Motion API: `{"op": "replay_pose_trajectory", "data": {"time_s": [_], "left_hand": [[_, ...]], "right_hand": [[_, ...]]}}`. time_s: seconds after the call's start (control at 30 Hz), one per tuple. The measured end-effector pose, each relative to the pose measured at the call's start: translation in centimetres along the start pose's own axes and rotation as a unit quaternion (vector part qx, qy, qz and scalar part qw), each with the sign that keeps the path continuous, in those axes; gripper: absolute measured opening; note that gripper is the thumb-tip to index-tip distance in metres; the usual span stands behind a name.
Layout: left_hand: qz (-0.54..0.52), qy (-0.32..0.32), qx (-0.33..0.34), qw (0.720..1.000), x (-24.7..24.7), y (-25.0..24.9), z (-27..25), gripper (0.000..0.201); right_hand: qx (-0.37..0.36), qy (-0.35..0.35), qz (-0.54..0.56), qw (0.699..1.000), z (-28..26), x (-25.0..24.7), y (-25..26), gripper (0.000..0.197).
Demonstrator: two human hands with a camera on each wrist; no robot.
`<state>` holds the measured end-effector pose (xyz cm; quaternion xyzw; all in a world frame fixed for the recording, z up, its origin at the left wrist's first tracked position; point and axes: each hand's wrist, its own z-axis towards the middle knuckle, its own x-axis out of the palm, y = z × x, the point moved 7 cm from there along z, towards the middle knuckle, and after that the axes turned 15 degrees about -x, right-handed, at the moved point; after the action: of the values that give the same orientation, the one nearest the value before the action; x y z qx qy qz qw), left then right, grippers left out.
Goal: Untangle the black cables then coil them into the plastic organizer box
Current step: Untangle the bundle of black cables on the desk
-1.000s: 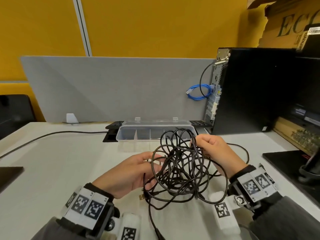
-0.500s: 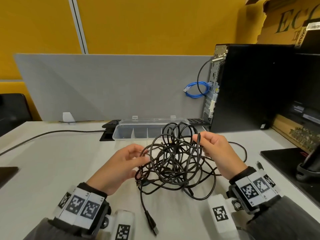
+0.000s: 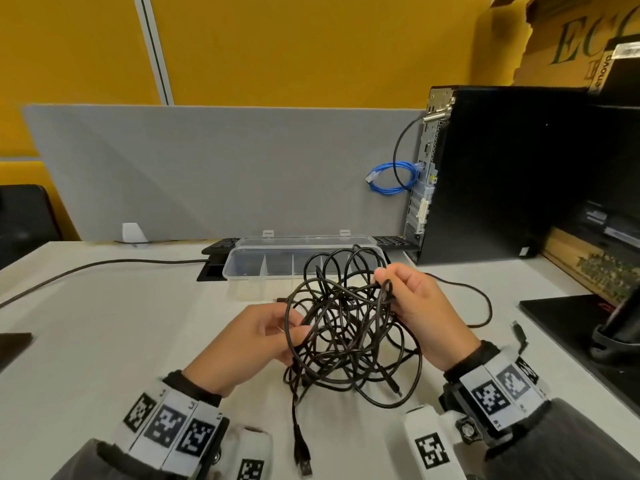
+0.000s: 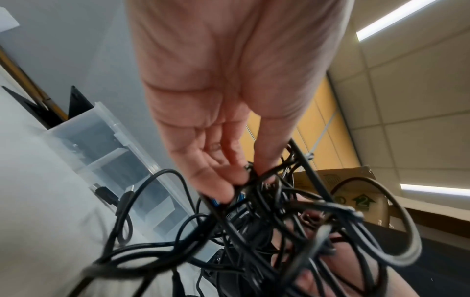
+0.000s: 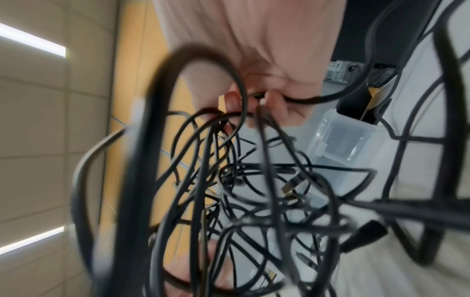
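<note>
A tangled bundle of black cables [image 3: 346, 327] hangs between both hands just above the white desk [image 3: 104, 341]. My left hand [image 3: 263, 337] pinches strands on the bundle's left side; its fingertips [image 4: 229, 180] dig into the knot. My right hand [image 3: 412, 306] grips several loops at the upper right, where its fingers [image 5: 267, 106] curl round them. A loose USB plug [image 3: 303, 459] trails toward the desk's near edge. The clear plastic organizer box [image 3: 263, 268] stands open behind the tangle, its compartments holding no cable.
A black computer tower [image 3: 502, 174] stands at the back right with a blue network cable [image 3: 391, 178] coiled beside it. A grey divider panel [image 3: 207, 168] closes the desk's far side. A black power cord [image 3: 86, 268] crosses the left desk. A dark monitor base [image 3: 588, 327] sits right.
The bundle has been turned and pulled in between the hands. My left hand has shifted its pinch on the left strands, and the right hand has regripped the upper loops.
</note>
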<state>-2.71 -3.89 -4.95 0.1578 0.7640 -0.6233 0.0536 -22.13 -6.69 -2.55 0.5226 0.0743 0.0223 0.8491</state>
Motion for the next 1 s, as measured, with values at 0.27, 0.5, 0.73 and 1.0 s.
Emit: {"op": "replay_pose_trajectory", "data": {"time_s": [0.27, 0.5, 0.73, 1.0], "left_hand": [[-0.169, 0.074, -0.048, 0.982, -0.3, 0.0, 0.0, 0.014], [-0.126, -0.002, -0.021, 0.992, -1.6, 0.0, 0.1, 0.025], [0.14, -0.19, 0.015, 0.972, -3.6, -0.5, -0.6, 0.012], [0.196, -0.245, 0.045, 0.948, -3.8, -2.0, -1.8, 0.012]], "right_hand": [[0.042, 0.06, -0.032, 0.997, 0.0, -0.2, -0.9, 0.011], [0.046, 0.079, -0.025, 0.996, -0.1, 0.0, -1.0, 0.008], [0.032, 0.11, 0.02, 0.993, -0.5, 1.2, -0.4, 0.006], [0.021, 0.128, 0.006, 0.992, -0.7, 1.4, -0.1, 0.009]]}}
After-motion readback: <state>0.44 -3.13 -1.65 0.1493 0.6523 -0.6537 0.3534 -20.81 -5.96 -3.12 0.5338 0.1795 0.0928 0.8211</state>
